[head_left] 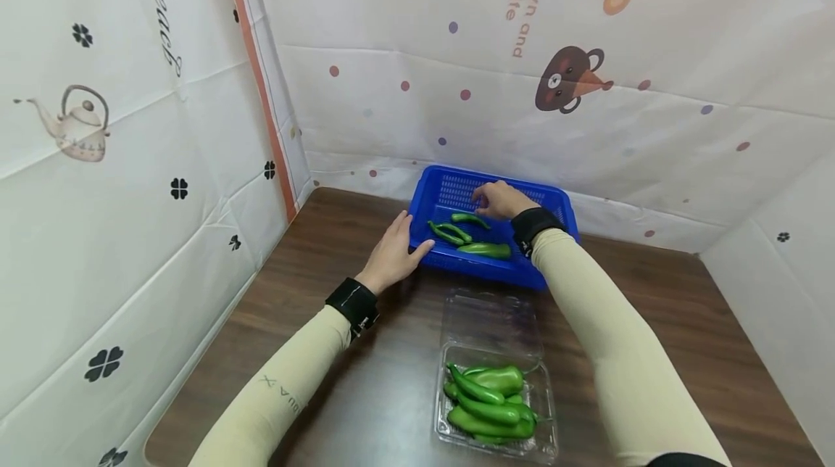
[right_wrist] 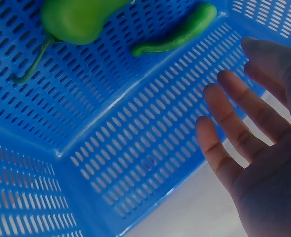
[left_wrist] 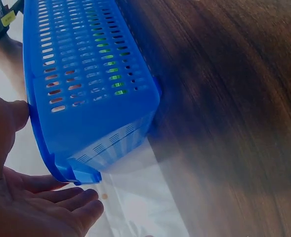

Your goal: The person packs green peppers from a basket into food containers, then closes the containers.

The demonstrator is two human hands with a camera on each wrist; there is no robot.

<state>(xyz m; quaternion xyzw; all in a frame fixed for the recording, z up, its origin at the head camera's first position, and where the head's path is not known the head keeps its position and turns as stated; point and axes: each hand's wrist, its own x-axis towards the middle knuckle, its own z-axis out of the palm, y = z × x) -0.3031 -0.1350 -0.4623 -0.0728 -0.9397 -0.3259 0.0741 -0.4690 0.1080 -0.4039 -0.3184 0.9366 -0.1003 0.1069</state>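
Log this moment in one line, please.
left grip: touching blue basket | right grip: empty, over basket | green peppers: in basket, in clear box

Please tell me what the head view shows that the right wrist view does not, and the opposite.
Only the head view: the left hand, the sleeves, and the clear box of peppers.
Only the right wrist view: the curled stem of the large pepper in the basket.
Both: the right hand, the basket, this pepper and a thin one.

The head camera looks forward and down; both wrist cameras, closer, share its basket [head_left: 483, 266].
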